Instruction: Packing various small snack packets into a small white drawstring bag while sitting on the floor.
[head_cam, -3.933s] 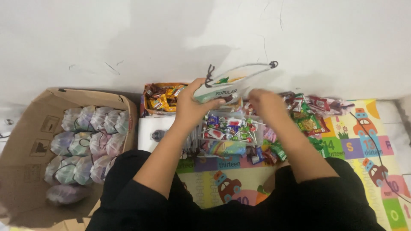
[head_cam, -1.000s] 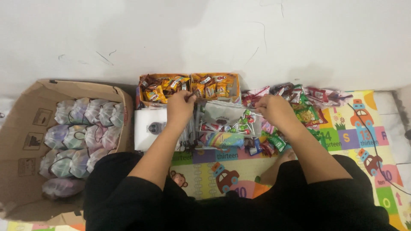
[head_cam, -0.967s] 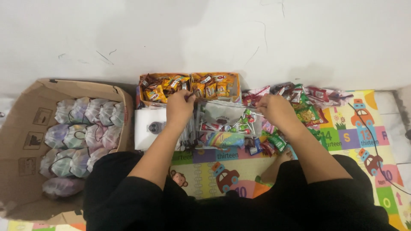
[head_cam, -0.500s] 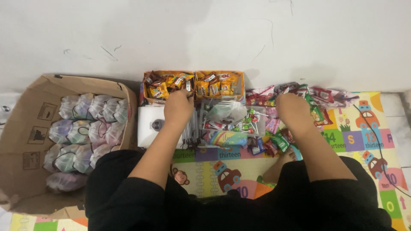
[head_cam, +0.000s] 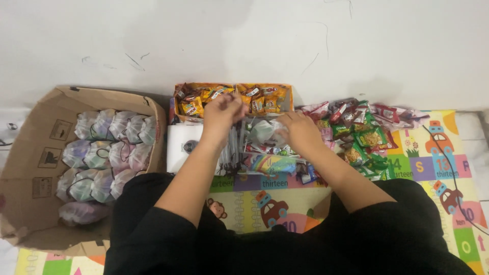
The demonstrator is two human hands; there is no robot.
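Observation:
My left hand (head_cam: 222, 110) is raised over the front edge of an orange tray of snack packets (head_cam: 265, 98), fingers pinched on the top of a clear plastic bag (head_cam: 265, 131). My right hand (head_cam: 300, 131) grips the same bag from the right side. The bag sits above a heap of small sweets and packets (head_cam: 270, 162) on the mat. A stack of clear bags (head_cam: 235, 145) lies just below my left hand.
An open cardboard box (head_cam: 35, 168) at the left holds several filled, tied clear bags (head_cam: 109, 150). A white box (head_cam: 182, 146) lies beside it. Red and green snack packets (head_cam: 359, 130) pile at the right on a colourful play mat (head_cam: 433, 168). A white wall is behind.
My right hand has moved left from the snack pile to the clear bag. My left hand has lifted a little toward the orange tray. Earlier both hands held a bag up high.

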